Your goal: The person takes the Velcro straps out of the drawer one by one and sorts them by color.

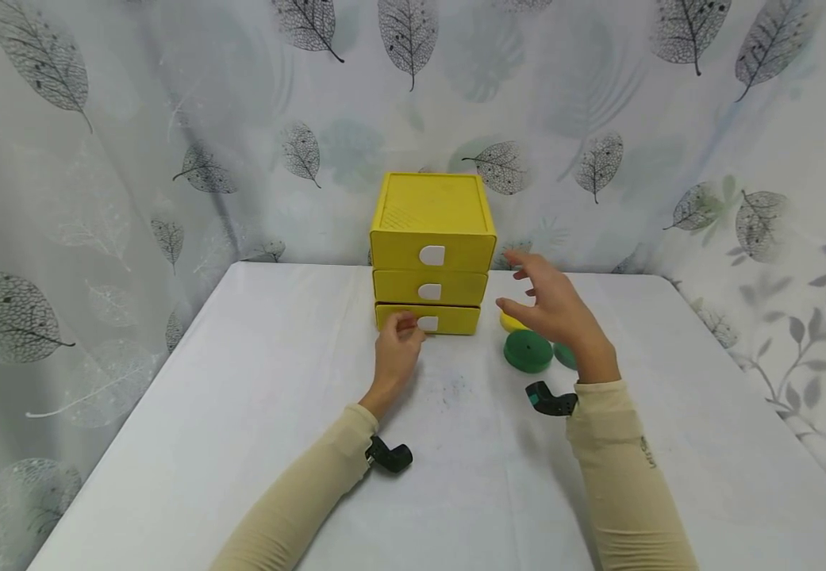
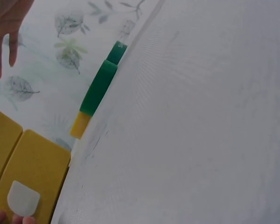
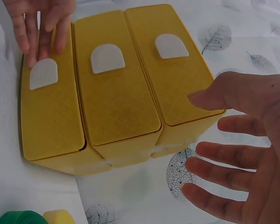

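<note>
A yellow three-drawer box stands at the back of the table, with a white tab on each drawer front. My left hand is at the bottom drawer. In the right wrist view its fingers hang fairly straight, fingertips at the edge of the bottom white tab. That drawer looks closed or nearly so. My right hand hovers just right of the box, fingers spread and holding nothing. Below it lie a green disc, a second green disc and a yellow round piece, partly hidden.
The white table reaches back to a leaf-patterned curtain, which also hangs along both sides. The box stands close to the back curtain. Dark wrist cameras sit at both cuffs.
</note>
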`<state>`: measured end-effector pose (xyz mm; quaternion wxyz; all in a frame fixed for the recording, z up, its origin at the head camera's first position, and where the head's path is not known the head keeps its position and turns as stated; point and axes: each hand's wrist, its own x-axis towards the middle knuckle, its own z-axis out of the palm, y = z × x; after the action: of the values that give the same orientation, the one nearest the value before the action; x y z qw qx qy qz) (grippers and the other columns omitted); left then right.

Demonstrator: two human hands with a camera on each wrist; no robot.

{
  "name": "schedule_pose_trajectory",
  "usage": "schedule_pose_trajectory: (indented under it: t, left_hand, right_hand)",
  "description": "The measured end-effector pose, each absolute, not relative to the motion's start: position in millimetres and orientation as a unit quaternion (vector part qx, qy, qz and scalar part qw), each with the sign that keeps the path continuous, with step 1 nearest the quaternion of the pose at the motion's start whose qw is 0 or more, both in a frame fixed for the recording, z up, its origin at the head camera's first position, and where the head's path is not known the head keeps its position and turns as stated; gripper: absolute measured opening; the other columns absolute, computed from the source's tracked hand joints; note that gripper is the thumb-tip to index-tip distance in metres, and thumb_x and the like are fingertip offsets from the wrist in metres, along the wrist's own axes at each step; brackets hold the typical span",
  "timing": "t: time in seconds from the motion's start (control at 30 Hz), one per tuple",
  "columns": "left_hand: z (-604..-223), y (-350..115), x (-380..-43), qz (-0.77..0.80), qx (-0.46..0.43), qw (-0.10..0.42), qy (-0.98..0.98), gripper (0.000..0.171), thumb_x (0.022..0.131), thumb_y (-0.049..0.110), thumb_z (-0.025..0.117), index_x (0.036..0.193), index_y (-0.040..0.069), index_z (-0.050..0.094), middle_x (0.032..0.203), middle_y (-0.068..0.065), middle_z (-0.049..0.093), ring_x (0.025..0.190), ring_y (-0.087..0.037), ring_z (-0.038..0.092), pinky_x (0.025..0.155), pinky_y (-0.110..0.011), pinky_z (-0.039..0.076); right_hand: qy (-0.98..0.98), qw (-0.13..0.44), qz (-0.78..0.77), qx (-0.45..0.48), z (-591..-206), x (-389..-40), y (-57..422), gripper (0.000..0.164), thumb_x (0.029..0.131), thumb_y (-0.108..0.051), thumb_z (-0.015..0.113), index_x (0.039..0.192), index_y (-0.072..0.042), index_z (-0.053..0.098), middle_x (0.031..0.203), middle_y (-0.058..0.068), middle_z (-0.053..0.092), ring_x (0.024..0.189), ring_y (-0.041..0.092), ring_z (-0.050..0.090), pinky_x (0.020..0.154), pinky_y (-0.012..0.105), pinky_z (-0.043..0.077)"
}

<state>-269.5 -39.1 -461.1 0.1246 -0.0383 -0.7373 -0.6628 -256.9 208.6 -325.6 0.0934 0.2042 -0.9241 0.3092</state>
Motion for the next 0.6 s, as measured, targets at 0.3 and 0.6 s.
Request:
schedule_pose_trajectory:
  t: [0.3,0.6]
  left_hand:
    - [-461.5,-40.6,-267.2,-0.659,-0.049,0.066,-0.748,0.042,0.092,0.005,0.060,0.132,-0.006,0.058,0.120,-0.021,0.064,0.104,-0.029,0.068,0.088,-0.036,0.054]
    - [-460.2,-42.6,-263.6,-0.672,-0.038,0.075,-0.736,0.038,0.089,0.008,0.060,0.125,-0.004,0.063,0.104,-0.013,0.066,0.084,-0.022,0.066,0.071,-0.026,0.053]
  right_hand:
    - [-0.926,0.078,0.309,0.201,-327.1,-256.6,205.1,0.076,0.095,-0.017,0.075,0.159,-0.003,0.035,0.157,0.019,0.042,0.133,0.038,0.049,0.102,0.058,0.047]
    - [-0.925,0.091,0.305,0.206,-325.3,-254.4,203.3,0.074,0.095,-0.017,0.075,0.158,-0.004,0.037,0.155,0.018,0.045,0.131,0.038,0.050,0.101,0.058,0.049]
